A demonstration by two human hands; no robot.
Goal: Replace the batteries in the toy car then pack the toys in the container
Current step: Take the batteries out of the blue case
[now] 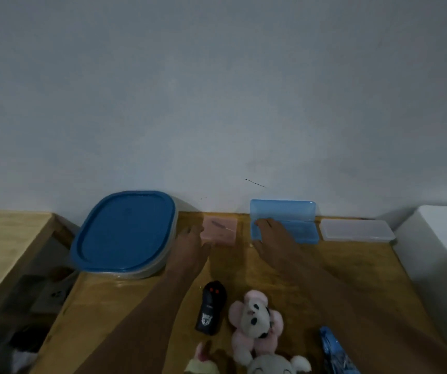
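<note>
A black toy car (211,308) lies on the wooden table (125,306) near its front. Beside it rests a pink plush toy (254,317), with more plush toys (273,364) at the bottom edge. A large container with a blue lid (125,233) stands at the back left. My left hand (192,241) reaches flat toward a small pink box (221,230), fingers touching its near left corner. My right hand (268,233) rests on the left end of an open blue case (295,225), fingers apart. Neither hand holds anything.
A clear lidded box (357,230) sits at the back right by the wall. A blue packet (335,352) lies at the front right. A white appliance (443,238) stands to the right, and a second table (3,247) to the left across a gap.
</note>
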